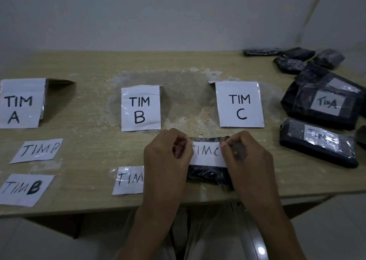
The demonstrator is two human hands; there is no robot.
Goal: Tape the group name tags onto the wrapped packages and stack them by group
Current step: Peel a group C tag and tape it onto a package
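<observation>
A dark wrapped package (208, 175) lies near the table's front edge, with a white "TIM C" tag (207, 153) across its top. My left hand (165, 160) pinches the tag's left end with curled fingers. At the tag's right end, my right hand (246, 160) pinches it together with a clear strip of tape. Another white "TIM" tag (128, 180) lies just left of my left hand, partly hidden by it. Two "TIM B" tags (38, 150) (23, 189) lie at the front left.
Standing signs read TIM A (19, 105), TIM B (140, 108) and TIM C (239, 105). Tagged packages (324, 105) (318, 145) pile at the right, with several untagged dark packages (291, 59) behind them. The wooden table (89, 71) meets a white wall.
</observation>
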